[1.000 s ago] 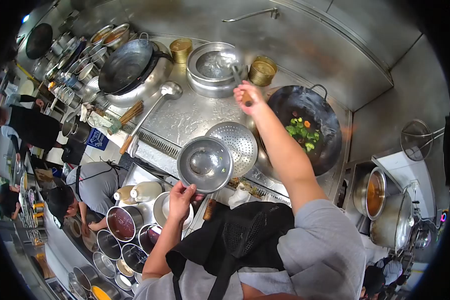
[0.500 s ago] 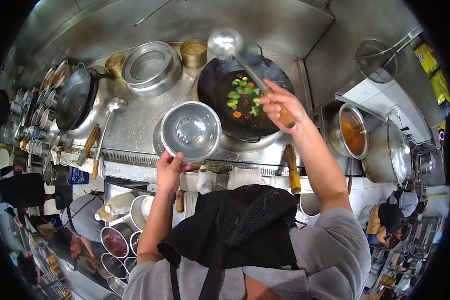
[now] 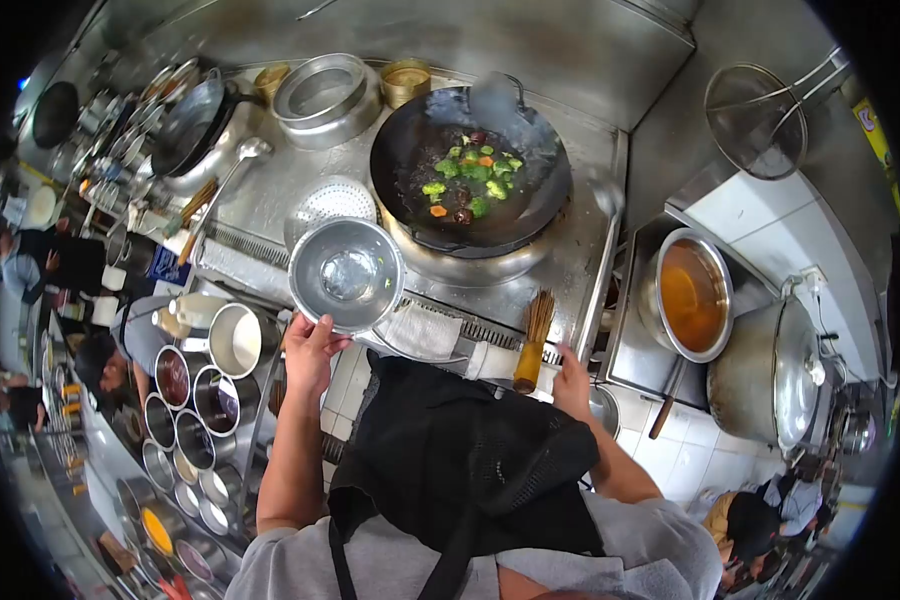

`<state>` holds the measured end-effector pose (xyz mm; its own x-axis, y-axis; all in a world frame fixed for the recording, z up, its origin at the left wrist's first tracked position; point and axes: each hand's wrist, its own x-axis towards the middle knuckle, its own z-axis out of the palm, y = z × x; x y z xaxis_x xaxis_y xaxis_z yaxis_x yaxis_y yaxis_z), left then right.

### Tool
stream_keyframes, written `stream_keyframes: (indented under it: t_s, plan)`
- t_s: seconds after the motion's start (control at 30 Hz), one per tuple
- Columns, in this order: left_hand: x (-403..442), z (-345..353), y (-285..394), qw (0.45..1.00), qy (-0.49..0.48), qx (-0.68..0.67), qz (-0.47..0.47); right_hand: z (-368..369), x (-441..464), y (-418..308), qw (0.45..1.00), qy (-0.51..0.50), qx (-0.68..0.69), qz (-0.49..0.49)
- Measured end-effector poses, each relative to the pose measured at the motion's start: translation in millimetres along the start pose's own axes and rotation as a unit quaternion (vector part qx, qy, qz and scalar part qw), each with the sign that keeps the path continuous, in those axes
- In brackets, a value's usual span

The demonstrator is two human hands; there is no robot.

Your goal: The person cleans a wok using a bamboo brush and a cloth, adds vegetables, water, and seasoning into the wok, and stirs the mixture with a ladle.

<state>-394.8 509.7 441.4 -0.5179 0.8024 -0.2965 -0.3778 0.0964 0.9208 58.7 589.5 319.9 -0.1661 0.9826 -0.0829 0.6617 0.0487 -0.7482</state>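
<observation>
My left hand point(image 3: 310, 352) grips the near rim of a metal bowl point(image 3: 348, 275), tilted so its inside shows; small green bits cling to the wall. Behind it lies a perforated strainer point(image 3: 336, 197). The black wok point(image 3: 405, 215) on the stove holds broccoli point(image 3: 473, 168), orange carrot slices point(image 3: 437, 211) and dark red pieces in dark liquid. To the wok's right rests a ladle point(image 3: 607, 193). My right hand point(image 3: 572, 383) is low by the counter's front edge, beside a bamboo brush point(image 3: 535, 340); its fingers are mostly hidden, and whether it touches the ladle handle is unclear.
A pot of orange-brown liquid point(image 3: 692, 300) and a large lidded pot point(image 3: 770, 370) stand at right. A wire skimmer point(image 3: 756, 120) hangs above them. Another ladle point(image 3: 253, 150) and stacked pans point(image 3: 185, 130) are at left. Several sauce containers point(image 3: 215, 400) and other people are farther left.
The ladle moved from over the wok to the counter on its right. My right hand dropped back toward my body. The bowl shifted left, uncovering the strainer. The view also turned.
</observation>
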Motion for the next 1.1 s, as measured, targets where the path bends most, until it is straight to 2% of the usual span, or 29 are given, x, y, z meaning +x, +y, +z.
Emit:
stream_keyframes:
  t_s: [0.1,0.17,0.2,0.3,0.37,0.5,0.57,0.67,0.7,0.77,0.83,0.9,1.0,1.03,1.1]
  plan:
    - [-33,-1,0,0.999,0.029,-0.014,0.002,28,-45,78,0.998,-0.005,-0.055,0.025]
    - [-59,-6,5,0.999,0.017,-0.038,0.004,54,-68,143,0.995,-0.075,-0.058,0.013]
    - [-69,-13,4,0.998,0.010,-0.053,0.020,58,-69,152,0.992,-0.111,-0.057,0.004]
    - [-104,-24,15,0.996,0.070,-0.041,0.041,46,-52,139,0.964,-0.256,-0.071,-0.021]
    - [-128,-47,17,0.990,0.093,-0.059,0.082,27,-27,108,0.922,-0.376,-0.082,-0.046]
    - [-198,-107,16,0.967,0.194,-0.103,0.129,5,34,-32,0.797,-0.582,-0.116,-0.113]
    - [-246,-136,7,0.945,0.268,-0.126,0.138,25,54,-107,0.743,-0.630,-0.149,-0.169]
    - [-328,-177,-20,0.896,0.369,-0.170,0.178,95,55,-217,0.662,-0.660,-0.242,-0.260]
    - [-359,-191,-30,0.879,0.399,-0.182,0.190,113,29,-270,0.662,-0.649,-0.305,-0.218]
    - [-416,-210,-45,0.832,0.484,-0.191,0.194,173,-5,-311,0.609,-0.658,-0.254,-0.364]
    - [-467,-236,-68,0.779,0.547,-0.210,0.224,208,-71,-364,0.574,-0.662,-0.254,-0.409]
    - [-516,-265,-91,0.708,0.624,-0.240,0.227,249,-126,-394,0.500,-0.689,-0.256,-0.458]
    - [-580,-333,-160,0.607,0.720,-0.273,0.195,287,-209,-419,0.413,-0.690,-0.258,-0.535]
    - [-598,-354,-180,0.573,0.746,-0.289,0.179,301,-233,-422,0.388,-0.694,-0.268,-0.544]
    - [-626,-388,-214,0.552,0.755,-0.298,0.190,323,-272,-423,0.375,-0.699,-0.278,-0.541]
